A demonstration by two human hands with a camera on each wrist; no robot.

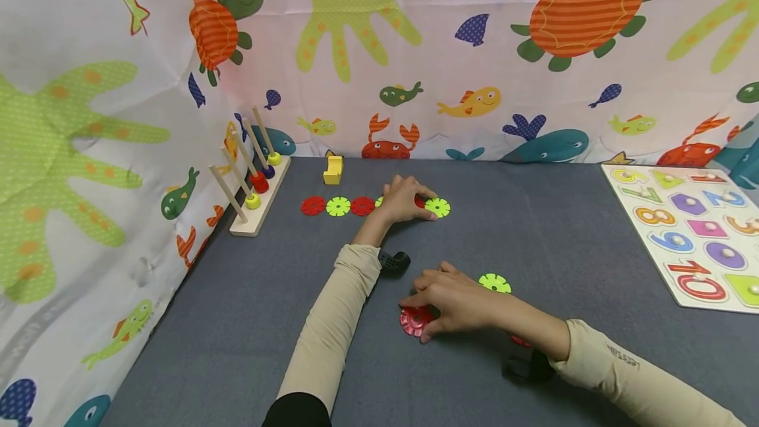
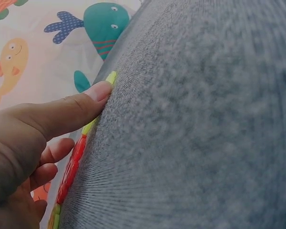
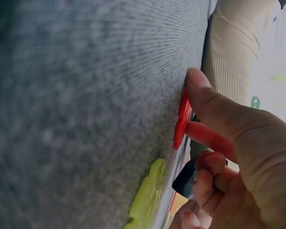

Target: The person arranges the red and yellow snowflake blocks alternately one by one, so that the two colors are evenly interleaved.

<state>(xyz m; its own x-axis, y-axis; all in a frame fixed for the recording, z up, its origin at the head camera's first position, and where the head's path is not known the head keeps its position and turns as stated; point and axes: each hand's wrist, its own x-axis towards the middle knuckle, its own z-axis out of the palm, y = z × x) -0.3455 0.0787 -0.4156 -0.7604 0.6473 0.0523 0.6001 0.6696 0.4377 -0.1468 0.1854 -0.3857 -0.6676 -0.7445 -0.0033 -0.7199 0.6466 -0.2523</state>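
A row of flat, notched flower-shaped discs, red and yellow-green in turn, lies on the grey table. My left hand (image 1: pixel 400 203) is over the row's right part, hiding some discs. Its thumb and finger pinch the yellow-green disc (image 1: pixel 437 208) at the right end; in the left wrist view the thumb lies against that disc (image 2: pixel 112 77), beside a red disc (image 2: pixel 71 169). Closer to me, my right hand (image 1: pixel 459 298) holds a red disc (image 1: pixel 414 321) by its edges between thumb and finger. A loose yellow-green disc (image 1: pixel 495 283) lies just beyond the right hand.
Under the right wrist another red disc (image 1: pixel 520 342) peeks out. A wooden peg stand (image 1: pixel 252 219) with coloured beads stands at the left. Behind the row sits a small yellow block (image 1: pixel 333 170). A number-and-shape puzzle board (image 1: pixel 658 229) lies at right, and a printed cloth (image 1: pixel 356 104) hangs behind.
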